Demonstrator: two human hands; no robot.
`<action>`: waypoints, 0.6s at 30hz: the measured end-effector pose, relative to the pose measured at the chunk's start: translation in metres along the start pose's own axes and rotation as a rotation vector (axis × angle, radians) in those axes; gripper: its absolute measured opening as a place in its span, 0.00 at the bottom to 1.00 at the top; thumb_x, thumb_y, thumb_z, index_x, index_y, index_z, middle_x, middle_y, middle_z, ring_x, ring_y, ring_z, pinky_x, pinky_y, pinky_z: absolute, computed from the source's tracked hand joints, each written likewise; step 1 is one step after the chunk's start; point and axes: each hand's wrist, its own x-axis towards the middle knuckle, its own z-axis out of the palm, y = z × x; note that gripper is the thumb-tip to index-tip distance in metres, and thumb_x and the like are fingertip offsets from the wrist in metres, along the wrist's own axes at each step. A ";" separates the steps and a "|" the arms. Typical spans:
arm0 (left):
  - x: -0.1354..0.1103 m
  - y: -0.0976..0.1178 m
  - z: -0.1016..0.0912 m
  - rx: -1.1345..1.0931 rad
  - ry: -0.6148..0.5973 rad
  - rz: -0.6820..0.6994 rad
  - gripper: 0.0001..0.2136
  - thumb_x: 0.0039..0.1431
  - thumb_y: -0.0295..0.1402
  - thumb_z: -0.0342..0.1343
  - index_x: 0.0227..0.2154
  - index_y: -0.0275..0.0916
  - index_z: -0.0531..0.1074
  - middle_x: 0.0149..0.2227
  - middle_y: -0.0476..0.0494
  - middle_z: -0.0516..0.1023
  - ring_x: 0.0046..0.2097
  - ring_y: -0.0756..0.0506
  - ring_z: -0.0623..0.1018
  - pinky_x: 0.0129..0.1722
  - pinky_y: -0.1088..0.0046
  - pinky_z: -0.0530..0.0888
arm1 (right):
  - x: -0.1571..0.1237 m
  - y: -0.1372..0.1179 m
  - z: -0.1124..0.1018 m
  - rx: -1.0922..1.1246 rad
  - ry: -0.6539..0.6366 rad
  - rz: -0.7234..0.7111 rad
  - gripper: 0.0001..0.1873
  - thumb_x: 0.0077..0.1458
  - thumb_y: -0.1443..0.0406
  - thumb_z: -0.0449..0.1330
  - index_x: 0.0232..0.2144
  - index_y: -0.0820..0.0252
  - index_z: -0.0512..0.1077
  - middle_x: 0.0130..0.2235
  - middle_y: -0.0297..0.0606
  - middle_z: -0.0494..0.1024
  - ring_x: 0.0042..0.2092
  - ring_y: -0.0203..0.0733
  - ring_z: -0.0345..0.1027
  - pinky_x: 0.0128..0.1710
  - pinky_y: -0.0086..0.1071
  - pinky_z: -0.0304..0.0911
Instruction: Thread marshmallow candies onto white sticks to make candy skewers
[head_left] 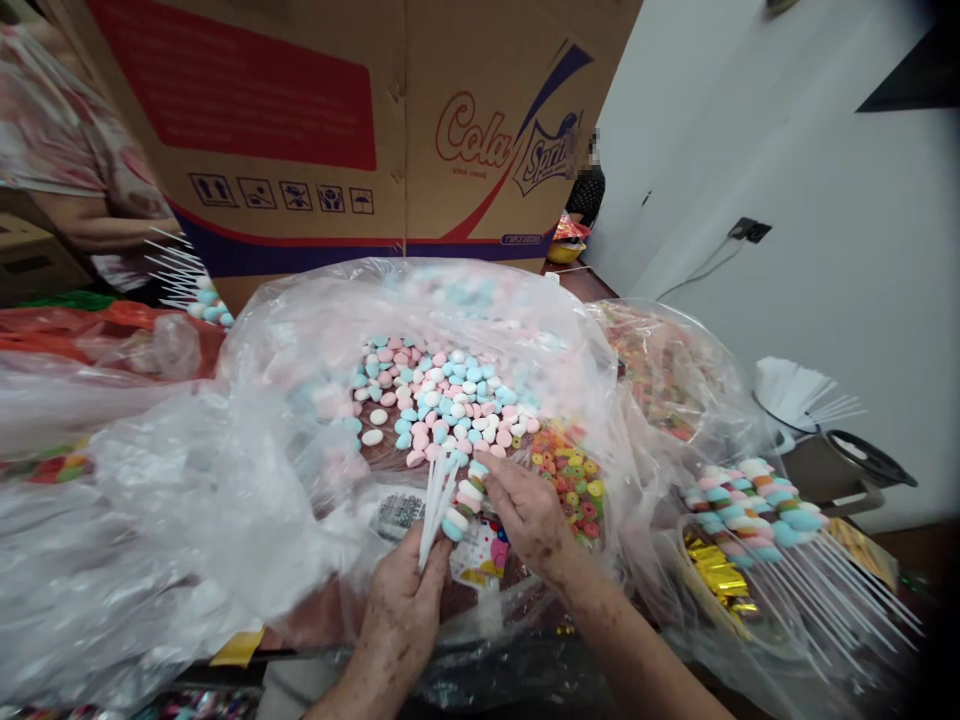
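A pale wall (712, 170) fills the upper right, bearing a wall socket (750, 230) with a cable (703, 270); the black panel (919, 75) there may be a screen. Reddish-brown counter (304, 618) shows lower centre.

- Landmark: heap of oval candies (450, 395), in open plastic bag (300, 305).
- Behind heap: cardboard carton (300, 160).
- Behind-left of heap: far skewer bunch (207, 302), beside carton.
- Just right of heap, slightly before: ring gummies (574, 475).
- Well right of heap: candy skewers (757, 505); bare sticks (791, 385) behind these.
- Before heap: left hand (405, 585), held sticks (435, 505) in it; right hand (532, 515) to its right.
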 end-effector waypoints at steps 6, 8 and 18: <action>0.001 0.002 -0.003 0.010 -0.014 -0.026 0.13 0.58 0.41 0.50 0.21 0.43 0.67 0.18 0.54 0.64 0.23 0.46 0.67 0.25 0.72 0.65 | -0.008 0.002 0.007 -0.066 0.004 -0.083 0.21 0.62 0.67 0.53 0.55 0.55 0.73 0.51 0.44 0.79 0.51 0.49 0.74 0.53 0.42 0.71; 0.001 0.000 -0.003 -0.006 -0.004 -0.026 0.13 0.58 0.41 0.51 0.20 0.43 0.67 0.18 0.54 0.65 0.22 0.46 0.67 0.24 0.72 0.65 | -0.009 -0.001 0.004 -0.038 -0.003 -0.067 0.20 0.61 0.66 0.53 0.54 0.54 0.74 0.50 0.43 0.79 0.51 0.49 0.74 0.53 0.42 0.70; -0.003 0.007 -0.005 -0.279 -0.071 -0.193 0.16 0.52 0.48 0.59 0.22 0.39 0.72 0.12 0.55 0.67 0.17 0.49 0.66 0.17 0.76 0.65 | -0.028 -0.022 0.035 0.625 0.033 0.364 0.45 0.55 0.60 0.63 0.68 0.49 0.45 0.57 0.43 0.72 0.49 0.48 0.74 0.46 0.40 0.73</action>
